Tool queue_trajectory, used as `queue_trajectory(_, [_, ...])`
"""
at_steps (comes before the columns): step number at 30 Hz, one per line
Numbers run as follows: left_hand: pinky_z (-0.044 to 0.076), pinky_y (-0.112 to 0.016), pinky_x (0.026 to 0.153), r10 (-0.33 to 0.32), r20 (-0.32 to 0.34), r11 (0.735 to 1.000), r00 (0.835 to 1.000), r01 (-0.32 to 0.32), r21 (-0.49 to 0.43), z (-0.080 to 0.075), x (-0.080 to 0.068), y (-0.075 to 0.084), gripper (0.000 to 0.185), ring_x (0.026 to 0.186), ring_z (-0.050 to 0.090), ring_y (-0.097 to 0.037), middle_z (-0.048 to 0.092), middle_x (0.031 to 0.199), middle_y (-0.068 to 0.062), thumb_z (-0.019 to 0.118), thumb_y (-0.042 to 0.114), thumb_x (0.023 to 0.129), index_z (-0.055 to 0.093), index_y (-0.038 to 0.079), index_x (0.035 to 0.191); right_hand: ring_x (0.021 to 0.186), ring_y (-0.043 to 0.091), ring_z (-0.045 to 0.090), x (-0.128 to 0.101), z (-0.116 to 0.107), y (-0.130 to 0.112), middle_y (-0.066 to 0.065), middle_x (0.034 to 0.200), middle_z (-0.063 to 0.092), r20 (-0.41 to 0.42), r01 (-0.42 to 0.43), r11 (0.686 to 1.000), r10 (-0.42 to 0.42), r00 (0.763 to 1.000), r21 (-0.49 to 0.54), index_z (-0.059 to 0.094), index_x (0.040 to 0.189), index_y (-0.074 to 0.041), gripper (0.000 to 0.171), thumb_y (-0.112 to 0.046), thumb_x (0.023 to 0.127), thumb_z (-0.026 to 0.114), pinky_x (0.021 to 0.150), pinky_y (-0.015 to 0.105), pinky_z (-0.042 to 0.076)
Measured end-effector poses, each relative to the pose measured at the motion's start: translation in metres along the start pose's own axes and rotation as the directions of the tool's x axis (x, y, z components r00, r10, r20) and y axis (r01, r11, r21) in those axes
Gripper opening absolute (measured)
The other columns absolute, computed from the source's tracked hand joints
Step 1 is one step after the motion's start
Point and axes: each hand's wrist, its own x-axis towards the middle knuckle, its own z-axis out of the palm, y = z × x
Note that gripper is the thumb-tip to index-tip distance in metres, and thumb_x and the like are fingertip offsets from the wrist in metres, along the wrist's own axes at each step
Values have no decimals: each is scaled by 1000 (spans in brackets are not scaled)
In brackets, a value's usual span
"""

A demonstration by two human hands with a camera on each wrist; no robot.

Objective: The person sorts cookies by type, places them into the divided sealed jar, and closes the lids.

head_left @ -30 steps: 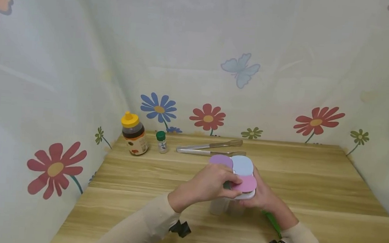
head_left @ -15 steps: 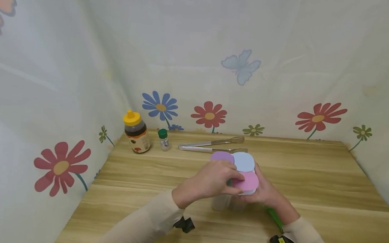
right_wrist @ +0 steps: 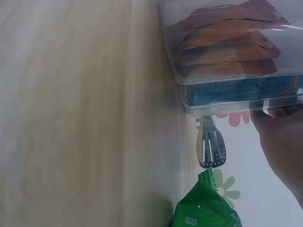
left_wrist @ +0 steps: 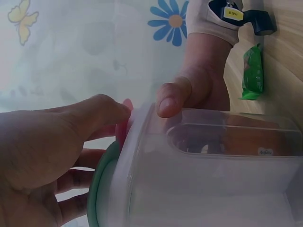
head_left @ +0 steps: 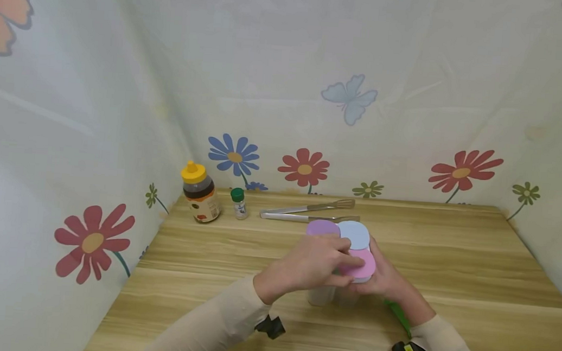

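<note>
A clear storage container [left_wrist: 213,175] with compartments stands below my hands. On its top are purple [head_left: 323,228], light blue [head_left: 355,235] and pink [head_left: 360,265] lids; a green lid [left_wrist: 97,189] shows in the left wrist view. My left hand [head_left: 314,259] lies over the top, its index finger pressing on the pink lid and its thumb at that lid's edge. From the right side my right hand [head_left: 384,275] grips the container, thumb close under the rim. Orange-brown packets [right_wrist: 227,42] and blue packets [right_wrist: 241,90] show through its walls in the right wrist view.
A yellow-capped squeeze bottle [head_left: 201,194] and a green-capped shaker [head_left: 239,204] stand at the back left. Metal tongs [head_left: 288,214] lie behind the container. A green packet [head_left: 399,317] rests on the table [head_left: 475,265] beneath the right forearm.
The pink lid, earlier tilted up in my left fingers, now lies flat. My left index finger has slid right across it, while my right hand keeps its hold.
</note>
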Motion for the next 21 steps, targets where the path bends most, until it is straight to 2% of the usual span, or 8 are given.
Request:
queue_trajectory(4, [39, -11, 65, 36, -5, 999, 999, -36, 2, 2, -1, 0, 30, 82, 50, -2, 57, 94, 11, 62, 45, 92, 72, 31, 116, 110, 6, 58, 0, 2, 2, -2, 133, 50, 9, 19, 1000, -19, 1000, 13, 6, 155, -5, 121, 5, 61, 82, 92, 20, 47])
queue_trajectory(7, [44, -14, 77, 57, -3, 998, 998, -57, -37, 3, 0, 1, 30, 90, 54, -4, 62, 102, 9, 59, 44, 95, 73, 26, 115, 106, 5, 59, 0, 4, 4, -11, 128, 53, 14, 29, 999, -30, 999, 37, 7, 153, -2, 119, 9, 60, 81, 89, 20, 50])
queue_trajectory(10, [45, -17, 90, 53, 7, 995, 999, -53, -88, 5, 1, 1, 30, 101, 57, -5, 66, 111, 8, 59, 41, 96, 74, 24, 114, 107, 4, 59, 0, 6, 5, -14, 128, 53, 6, 27, 999, -27, 1000, 46, 7, 152, 0, 120, 11, 59, 82, 89, 19, 50])
queue_trajectory(12, [44, -18, 93, 51, 2, 993, 999, -50, -105, 6, 1, 1, 28, 105, 57, -6, 67, 113, 8, 60, 40, 95, 75, 23, 112, 107, 3, 59, -1, 7, 4, -16, 129, 53, -5, 20, 999, -19, 1000, 46, 7, 152, 1, 121, 11, 59, 82, 89, 18, 49])
queue_trajectory(17, [46, -17, 81, 46, -34, 996, 998, -49, -75, 5, 3, 3, 22, 101, 58, -6, 66, 111, 8, 62, 39, 93, 76, 24, 102, 107, 4, 58, -1, 6, 3, -14, 131, 52, -4, 22, 996, -22, 1000, 81, 5, 152, 1, 121, 12, 58, 80, 89, 18, 49])
queue_trajectory(21, [43, -17, 67, 29, -12, 1000, 999, -29, -4, 0, 9, 8, 19, 96, 56, -6, 65, 108, 11, 61, 40, 92, 75, 27, 90, 107, 3, 57, 0, 4, 2, -12, 130, 52, -10, 37, 995, -36, 999, 94, 5, 152, 1, 121, 15, 57, 77, 88, 18, 49])
